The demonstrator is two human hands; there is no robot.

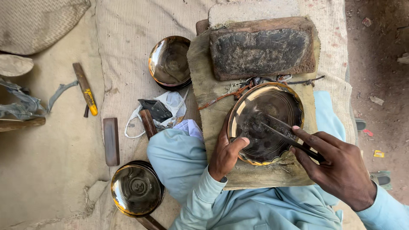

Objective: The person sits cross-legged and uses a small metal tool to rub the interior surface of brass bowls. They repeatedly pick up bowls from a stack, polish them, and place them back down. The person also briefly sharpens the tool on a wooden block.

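We find the left hand (pixel 225 152) gripping the brass plate (pixel 265 121) at its near-left rim, while the right hand (pixel 336 166) grasps a slim tool (pixel 284 135) angled up-left across it.

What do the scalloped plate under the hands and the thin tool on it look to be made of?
The round scalloped plate looks like polished brass or brass-toned metal: gold rim, mirror-like reflections, concentric rings. The thin dark pointed tool in the right hand seems to be dull steel or iron, though its matte grey look leaves that open. The left hand steadies the plate on a worn wooden board.
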